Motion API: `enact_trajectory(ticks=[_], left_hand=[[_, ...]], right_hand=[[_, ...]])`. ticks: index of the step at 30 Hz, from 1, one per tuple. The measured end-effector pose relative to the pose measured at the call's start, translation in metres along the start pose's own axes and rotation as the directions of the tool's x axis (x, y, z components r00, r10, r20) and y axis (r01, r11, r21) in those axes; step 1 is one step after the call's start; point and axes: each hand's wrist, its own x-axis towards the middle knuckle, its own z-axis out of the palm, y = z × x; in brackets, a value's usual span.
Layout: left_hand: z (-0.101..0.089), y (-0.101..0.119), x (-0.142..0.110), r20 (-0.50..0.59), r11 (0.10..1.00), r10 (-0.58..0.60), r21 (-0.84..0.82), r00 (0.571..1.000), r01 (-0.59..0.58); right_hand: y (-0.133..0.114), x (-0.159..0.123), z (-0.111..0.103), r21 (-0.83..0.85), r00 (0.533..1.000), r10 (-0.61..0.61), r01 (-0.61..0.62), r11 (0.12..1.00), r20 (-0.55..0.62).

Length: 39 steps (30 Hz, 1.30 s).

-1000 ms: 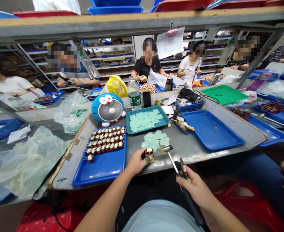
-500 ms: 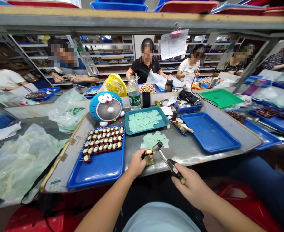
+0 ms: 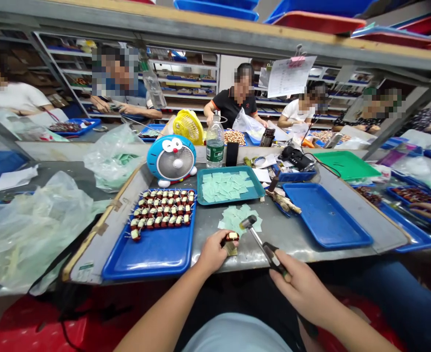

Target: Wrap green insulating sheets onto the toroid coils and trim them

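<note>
Near the table's front edge, my left hand (image 3: 215, 250) is closed around a small dark-red coil part (image 3: 232, 236) with a pale yellow top. My right hand (image 3: 298, 276) grips the dark handle of a small hammer (image 3: 258, 238). The hammer's head is raised just right of the coil part, apart from it, over a loose pile of pale green paper pieces (image 3: 237, 216). More such pieces lie in a teal tray (image 3: 230, 199) behind. On the left, a blue tray (image 3: 147, 261) bears several rows of similar coil parts (image 3: 164, 209).
A blue cartoon-faced fan (image 3: 171, 159) and a plastic bottle (image 3: 214, 146) stand at the back. Right of my hands lies another blue tray (image 3: 327, 215). Plastic bags (image 3: 54, 234) cover the left side. A shelf (image 3: 215, 27) runs overhead, and co-workers sit opposite.
The view has tilted and shifted, so the scene sits further right. The hammer head stands slightly further from the coil part. Both hands keep their holds.
</note>
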Motion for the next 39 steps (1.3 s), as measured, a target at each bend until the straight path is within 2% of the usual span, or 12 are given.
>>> enact_trajectory(ticks=[3, 5, 8, 13, 21, 23, 26, 28, 31, 34, 37, 39], left_hand=[[-0.001, 0.000, -0.001, -0.016, 1.000, 0.003, 0.015, 1.000, -0.003], [-0.005, 0.004, -0.001, -0.031, 0.998, 0.024, 0.051, 0.999, -0.022], [-0.017, 0.014, 0.001, -0.057, 0.986, 0.088, 0.149, 0.994, -0.078], [-0.038, 0.037, 0.002, -0.055, 0.933, 0.190, 0.321, 0.980, -0.163], [-0.052, 0.057, 0.005, -0.041, 0.830, 0.296, 0.505, 0.954, -0.236], [-0.054, 0.061, 0.007, -0.048, 0.802, 0.310, 0.549, 0.949, -0.234], [-0.057, 0.067, 0.011, -0.067, 0.764, 0.328, 0.606, 0.942, -0.222], [-0.058, 0.072, 0.014, -0.069, 0.747, 0.340, 0.625, 0.938, -0.225], [-0.057, 0.076, 0.015, -0.063, 0.736, 0.355, 0.634, 0.933, -0.237], [-0.057, 0.077, 0.013, -0.075, 0.737, 0.360, 0.634, 0.930, -0.234], [-0.057, 0.078, 0.012, -0.099, 0.747, 0.360, 0.626, 0.928, -0.223], [-0.058, 0.080, 0.014, -0.105, 0.755, 0.359, 0.616, 0.927, -0.223]], right_hand=[[-0.010, 0.001, -0.016, -0.140, 1.000, -0.027, 0.026, 0.990, -0.008], [-0.018, -0.001, -0.021, -0.217, 0.995, -0.097, 0.097, 0.971, 0.013], [-0.028, -0.006, -0.020, -0.316, 0.971, -0.238, 0.231, 0.920, 0.019], [-0.037, -0.007, -0.015, -0.507, 0.908, -0.419, 0.356, 0.785, -0.012], [-0.050, 0.000, -0.022, -0.603, 0.881, -0.472, 0.393, 0.694, 0.030], [-0.056, -0.001, -0.029, -0.585, 0.869, -0.495, 0.395, 0.709, -0.012], [-0.060, -0.004, -0.036, -0.563, 0.805, -0.583, 0.433, 0.704, -0.110], [-0.058, -0.004, -0.034, -0.591, 0.787, -0.608, 0.445, 0.673, -0.100], [-0.051, -0.002, -0.028, -0.578, 0.837, -0.545, 0.421, 0.699, -0.048], [-0.043, -0.002, -0.031, -0.456, 0.875, -0.471, 0.375, 0.807, -0.114], [-0.038, -0.007, -0.040, -0.402, 0.864, -0.447, 0.333, 0.853, -0.232], [-0.038, -0.011, -0.044, -0.435, 0.849, -0.478, 0.351, 0.829, -0.226]])
